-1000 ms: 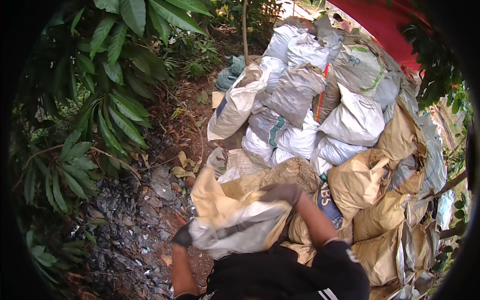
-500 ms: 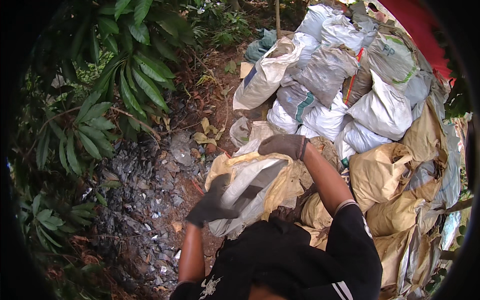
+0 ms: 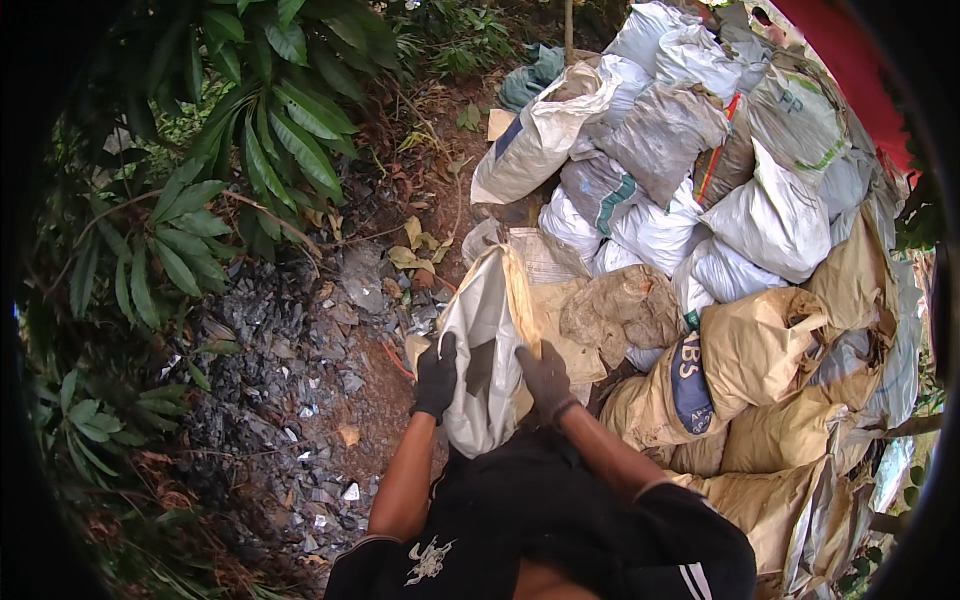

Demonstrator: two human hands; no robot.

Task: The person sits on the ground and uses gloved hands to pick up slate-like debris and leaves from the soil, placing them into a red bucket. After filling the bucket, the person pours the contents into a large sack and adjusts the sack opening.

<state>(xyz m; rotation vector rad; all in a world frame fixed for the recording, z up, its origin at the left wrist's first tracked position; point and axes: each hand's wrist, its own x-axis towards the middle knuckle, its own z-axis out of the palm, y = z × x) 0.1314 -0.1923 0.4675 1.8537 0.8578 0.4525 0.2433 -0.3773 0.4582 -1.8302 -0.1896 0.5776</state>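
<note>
In front of my body stands a yellowish sack with a pale grey-white lining, its mouth gaping toward me. My left hand, in a dark glove, is closed on the sack's left edge. On the opposite edge, my right hand, gloved the same way, grips the rim, its thumb side toward the opening. Deep shadow hides what the sack holds, if anything. Just beyond my right hand lies a crumpled, dirt-stained brown sack on flattened tan sacking.
A tall heap of filled white sacks and tan sacks rises on the right. Dark, shiny scraps cover the ground at left. Leafy branches overhang the upper left. Red sheeting shows at the upper right.
My right hand has come down and nearer from the sack's far rim to its right side. The sack has turned more upright, and my left hand has shifted slightly right and up.
</note>
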